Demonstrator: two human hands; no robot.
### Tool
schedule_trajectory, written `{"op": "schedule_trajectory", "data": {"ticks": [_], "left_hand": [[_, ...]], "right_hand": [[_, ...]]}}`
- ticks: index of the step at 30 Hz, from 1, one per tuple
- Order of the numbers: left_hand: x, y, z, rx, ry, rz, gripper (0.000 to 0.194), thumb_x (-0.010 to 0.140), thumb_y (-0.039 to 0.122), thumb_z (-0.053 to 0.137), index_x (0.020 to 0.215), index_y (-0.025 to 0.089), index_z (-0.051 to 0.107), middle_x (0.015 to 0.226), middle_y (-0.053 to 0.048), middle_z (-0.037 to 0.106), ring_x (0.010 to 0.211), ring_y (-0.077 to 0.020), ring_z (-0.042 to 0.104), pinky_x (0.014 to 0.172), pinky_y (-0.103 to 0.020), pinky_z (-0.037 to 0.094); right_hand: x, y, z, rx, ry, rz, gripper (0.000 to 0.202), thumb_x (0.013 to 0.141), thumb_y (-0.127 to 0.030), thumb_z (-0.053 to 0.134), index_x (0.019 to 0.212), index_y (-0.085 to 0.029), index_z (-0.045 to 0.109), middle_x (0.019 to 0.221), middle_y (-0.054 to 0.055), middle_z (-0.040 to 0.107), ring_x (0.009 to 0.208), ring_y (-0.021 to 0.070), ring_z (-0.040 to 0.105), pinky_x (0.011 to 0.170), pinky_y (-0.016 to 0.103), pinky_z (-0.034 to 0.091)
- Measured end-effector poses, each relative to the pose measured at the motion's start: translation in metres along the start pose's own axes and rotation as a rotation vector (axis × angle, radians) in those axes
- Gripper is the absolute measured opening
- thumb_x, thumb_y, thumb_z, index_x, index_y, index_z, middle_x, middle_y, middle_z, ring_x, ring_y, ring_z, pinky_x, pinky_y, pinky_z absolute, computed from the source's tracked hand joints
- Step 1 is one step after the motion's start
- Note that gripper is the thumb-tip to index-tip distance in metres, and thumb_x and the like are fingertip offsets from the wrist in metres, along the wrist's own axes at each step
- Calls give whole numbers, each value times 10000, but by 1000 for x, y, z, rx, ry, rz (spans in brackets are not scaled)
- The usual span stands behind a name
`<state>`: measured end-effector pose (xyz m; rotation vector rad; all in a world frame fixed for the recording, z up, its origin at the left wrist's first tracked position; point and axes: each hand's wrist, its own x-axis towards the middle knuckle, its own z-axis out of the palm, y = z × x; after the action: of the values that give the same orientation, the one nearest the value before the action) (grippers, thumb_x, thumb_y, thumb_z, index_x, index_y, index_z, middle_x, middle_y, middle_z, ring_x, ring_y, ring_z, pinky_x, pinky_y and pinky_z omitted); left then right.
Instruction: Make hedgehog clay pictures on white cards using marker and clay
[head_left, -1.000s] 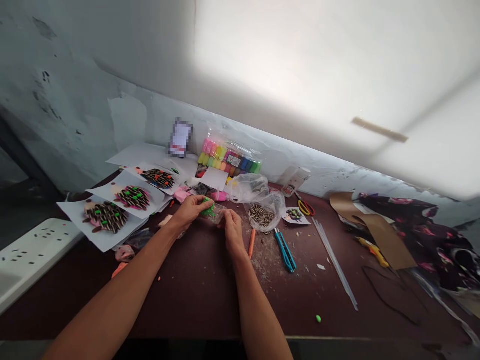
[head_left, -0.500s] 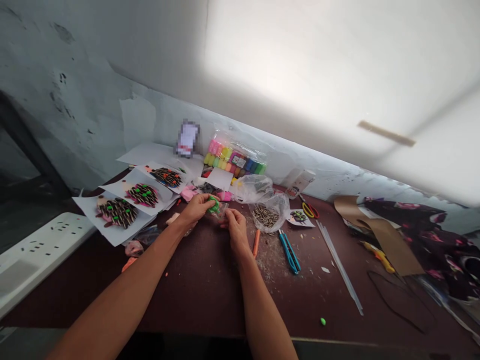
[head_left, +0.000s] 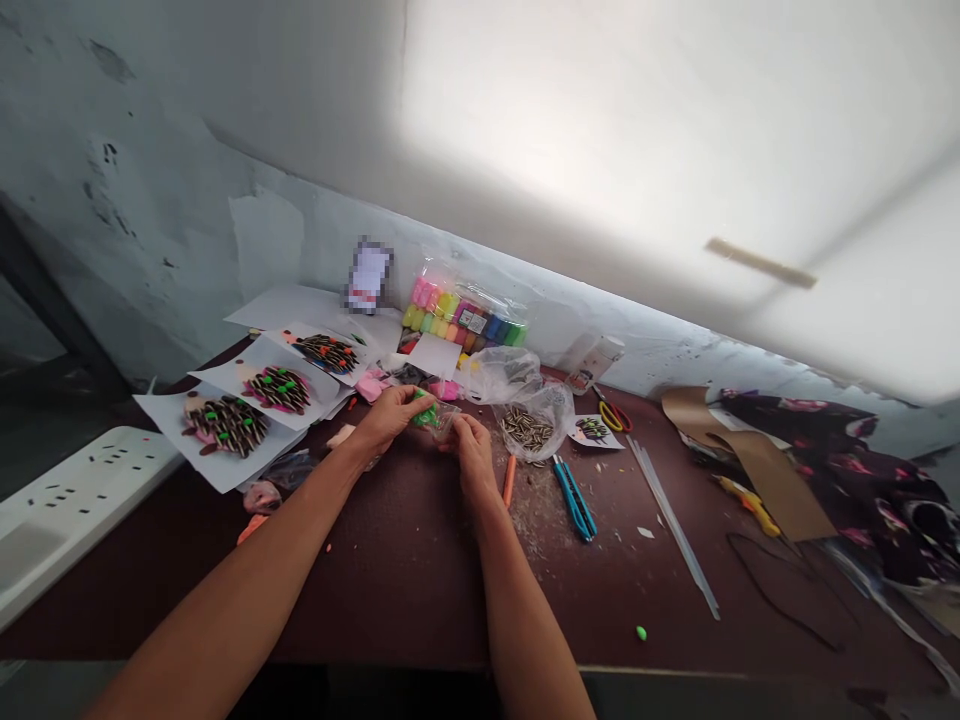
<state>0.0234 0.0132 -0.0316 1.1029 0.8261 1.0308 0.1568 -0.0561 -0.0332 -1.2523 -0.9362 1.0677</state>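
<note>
Hands (head_left: 394, 418) (head_left: 472, 455) pinch a clear, crinkled, probably plastic bag (head_left: 448, 416).

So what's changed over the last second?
Slight shift: the left hand, with the green material, seems to have edged toward the right hand, and the clear bag between them looks less spread out. No visible new grasp or release; both hands still hold the bag. Teal tool and green lump on the desk unmoved; camera view shifted a little.

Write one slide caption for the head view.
Left hand and right hand hold a clear plastic bag with green material.
</note>
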Motion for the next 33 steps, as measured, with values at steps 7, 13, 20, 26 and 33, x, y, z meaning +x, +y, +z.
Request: {"op": "schedule_trajectory", "data": {"ticks": [7, 13, 20, 26, 33], "left_hand": [[-4, 7, 1, -35, 33, -65, 475, 472, 473, 861, 689, 124, 624, 602, 34, 611, 527, -91, 533, 499, -207, 428], [-9, 13, -1, -43, -47, -145, 445, 551, 476, 836, 767, 122, 672, 685, -2, 658, 591, -114, 579, 520, -236, 508], [-8, 13, -11, -29, -151, -182, 453, 531, 376, 870, 872, 126, 705, 835, -38, 712, 678, -125, 619, 599, -251, 559], [-5, 7, -9, 27, -78, -173, 420, 557, 354, 853, 860, 116, 685, 726, -14, 684, 642, -132, 619, 537, -237, 538], [5, 0, -12, 282, 156, -79, 189, 826, 306, 616, 917, 141, 612, 785, -39, 695, 540, -122, 626, 524, -249, 514]], "right_hand": [[1, 3, 3, -14, -23, -8, 252, 719, -426, 658, 794, -185, 660, 672, -26, 613, 553, 109, 549, 489, 205, 439], [2, 5, 0, -15, 12, -4, 239, 742, -422, 623, 788, -188, 635, 669, -32, 608, 521, 99, 532, 473, 202, 418], [4, 9, -5, -48, 69, 22, 228, 762, -409, 587, 778, -183, 616, 672, -21, 608, 506, 98, 526, 451, 198, 413], [4, 8, -2, -121, 6, 30, 257, 732, -432, 636, 724, -180, 581, 607, -28, 571, 449, 105, 522, 406, 204, 387], [5, 0, -11, -69, 186, -123, 221, 739, -407, 578, 750, -188, 554, 653, -41, 562, 504, 81, 519, 445, 172, 401]]}}
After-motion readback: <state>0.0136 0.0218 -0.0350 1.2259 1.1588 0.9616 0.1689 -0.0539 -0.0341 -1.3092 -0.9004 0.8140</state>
